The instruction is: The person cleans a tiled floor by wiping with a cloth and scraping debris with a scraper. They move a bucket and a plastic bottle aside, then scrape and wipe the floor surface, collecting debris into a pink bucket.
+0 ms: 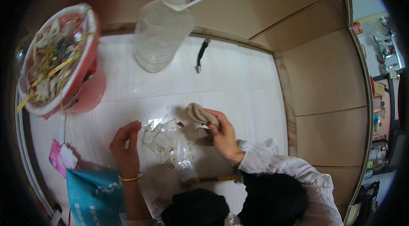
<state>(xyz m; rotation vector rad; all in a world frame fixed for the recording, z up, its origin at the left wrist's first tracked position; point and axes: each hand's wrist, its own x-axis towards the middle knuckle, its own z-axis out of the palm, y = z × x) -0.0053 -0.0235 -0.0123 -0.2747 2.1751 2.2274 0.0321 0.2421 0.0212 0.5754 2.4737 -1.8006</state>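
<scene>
My right hand [225, 138] grips a folded beige cloth [202, 114] above the white tiled floor, its fingers closed round one end. A small part of something pale shows under the cloth, too hidden to name. My left hand [126, 139] is raised to the left with thumb and fingers bent towards each other; nothing is visible between them. Between the hands, a clear plastic bag [185, 155] lies on the floor with pale scraps and crumbs [161, 143] on and around it. A small dark red bit [180, 124] lies near the bag's upper end.
A pink bin [92, 93] full of waste stands at the left. Farther off are a large clear jug [163, 34] with a red cap and a black strap-like object [202, 55]. A teal bag [96, 194] and a pink packet [60, 159] are near left. Tiled walls border the floor.
</scene>
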